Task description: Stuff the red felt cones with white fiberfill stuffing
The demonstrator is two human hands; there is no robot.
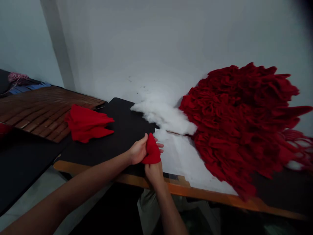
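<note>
A small red cloth cone, its pointed tip up, is held above the table's front edge. My left hand is closed round it from the left, thumb in front and fingertips showing past its right side. From below, my right hand reaches up inside the cone's open end, and its fingers are hidden in the cloth. Just beyond the hands lies loose white stuffing, with a thin dark stick partly under it. A white sheet is spread to the right of the hands.
A big heap of dark red cloth pieces fills the right side, against the wall. Several brighter red pieces lie on the black tabletop at left, beside a brown woven mat. Red-and-white cord sits far left.
</note>
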